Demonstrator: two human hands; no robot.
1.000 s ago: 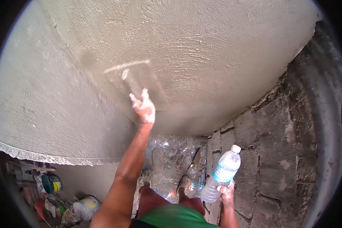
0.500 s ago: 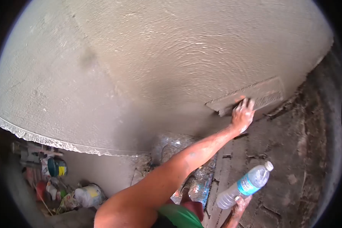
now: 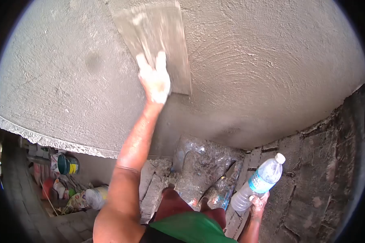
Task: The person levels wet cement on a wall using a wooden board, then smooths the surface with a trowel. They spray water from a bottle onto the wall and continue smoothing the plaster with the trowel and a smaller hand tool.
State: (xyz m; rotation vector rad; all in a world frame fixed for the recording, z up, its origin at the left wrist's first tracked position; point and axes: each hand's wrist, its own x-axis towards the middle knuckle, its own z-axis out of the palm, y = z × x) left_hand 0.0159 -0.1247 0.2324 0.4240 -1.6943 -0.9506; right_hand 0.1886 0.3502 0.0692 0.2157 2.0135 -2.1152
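Note:
My left hand (image 3: 155,81) is stretched up and forward, gripping a wide flat plastering float (image 3: 160,40) against the wet grey plaster surface (image 3: 239,60). Two pale, plaster-smeared fingers lie along the float's back; its handle is hidden. Low on the right, my right hand (image 3: 258,203) is closed round the lower part of a clear plastic bottle (image 3: 257,184) with a blue label and a white cap. The bottle leans to the right, apart from the plaster.
A dark green bucket (image 3: 68,164) and a white container (image 3: 96,197) stand among clutter at the lower left. A smeared sheet (image 3: 198,162) lies by my feet. Bare blockwork (image 3: 312,178) is at the right, and the plaster's rough lower edge (image 3: 52,142) runs along the left.
My left hand has swept the float from the lower right to the upper left and turned it more upright. The bottle in my right hand has shifted slightly up. The view has moved a little.

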